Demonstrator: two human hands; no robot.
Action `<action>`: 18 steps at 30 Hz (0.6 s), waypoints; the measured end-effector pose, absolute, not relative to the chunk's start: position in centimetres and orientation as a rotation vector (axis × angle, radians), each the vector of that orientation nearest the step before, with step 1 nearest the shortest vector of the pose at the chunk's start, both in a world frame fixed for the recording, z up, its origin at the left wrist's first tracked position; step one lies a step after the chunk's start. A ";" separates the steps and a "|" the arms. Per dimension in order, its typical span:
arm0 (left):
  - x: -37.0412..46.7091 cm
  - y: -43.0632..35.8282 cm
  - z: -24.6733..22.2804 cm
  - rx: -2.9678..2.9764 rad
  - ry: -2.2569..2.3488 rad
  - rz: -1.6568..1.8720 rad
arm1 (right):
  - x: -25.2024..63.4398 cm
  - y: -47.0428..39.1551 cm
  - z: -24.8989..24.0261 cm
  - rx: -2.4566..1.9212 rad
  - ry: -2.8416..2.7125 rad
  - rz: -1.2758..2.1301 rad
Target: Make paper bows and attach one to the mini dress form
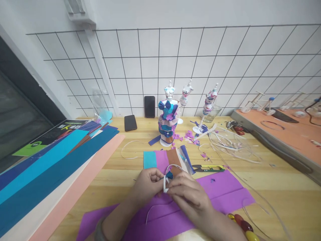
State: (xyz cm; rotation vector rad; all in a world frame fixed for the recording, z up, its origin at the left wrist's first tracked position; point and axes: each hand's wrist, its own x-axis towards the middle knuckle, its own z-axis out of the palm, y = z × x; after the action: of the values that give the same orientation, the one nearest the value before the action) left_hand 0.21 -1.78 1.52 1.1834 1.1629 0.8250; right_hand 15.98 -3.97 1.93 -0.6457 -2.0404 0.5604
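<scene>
Over the purple foam sheet (225,190) on the bench (276,187), left hand (146,184) and right hand (187,192) fingers pinch shut on a small teal bow (170,175) and white strip (165,184); keeping the strip taut and centred should serve best.

A craft workspace is being shown, set up at a wooden table (276,187) against a white wall fitted with a black wire grid panel (200,67). Long coloured foam sheets (50,167) are being stacked at the left edge. Three small dress-form mannequins (168,113) are being displayed near the wall, one dressed in layered blue and purple pieces. Purple offcuts (188,136) and thin white strips are being left scattered across the tabletop.
</scene>
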 end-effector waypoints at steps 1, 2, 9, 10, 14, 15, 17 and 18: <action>0.2 -1.8 1.5 1.192 1.168 0.827 | 16.0 -4.0 1.8 -0.674 -2.008 0.579; 0.2 -1.8 1.5 1.198 1.174 0.833 | 16.0 -4.1 1.7 -0.705 -1.975 0.599; 0.3 -1.7 1.1 1.164 1.161 0.868 | 16.1 -5.6 1.9 -0.664 -2.137 0.631; 0.3 -1.7 1.0 1.154 1.157 0.868 | 16.1 -5.7 2.1 -0.643 -2.194 0.612; 0.2 -1.7 0.8 1.139 1.148 0.874 | 16.3 -5.9 3.3 -0.529 -2.328 0.529; 0.2 -1.7 0.8 1.136 1.157 0.875 | 16.4 -5.9 3.8 -0.503 -2.355 0.516; 0.1 -1.7 0.8 1.134 1.173 0.878 | 16.4 -6.0 4.9 -0.438 -2.422 0.491; 0.1 -1.7 0.8 1.139 1.175 0.879 | 16.4 -6.0 5.3 -0.407 -2.463 0.492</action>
State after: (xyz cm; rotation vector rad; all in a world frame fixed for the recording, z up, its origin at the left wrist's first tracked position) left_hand 0.15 -1.66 0.83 1.1390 1.1754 0.8788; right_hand 16.41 -6.03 5.31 -0.4071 -2.4627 0.4916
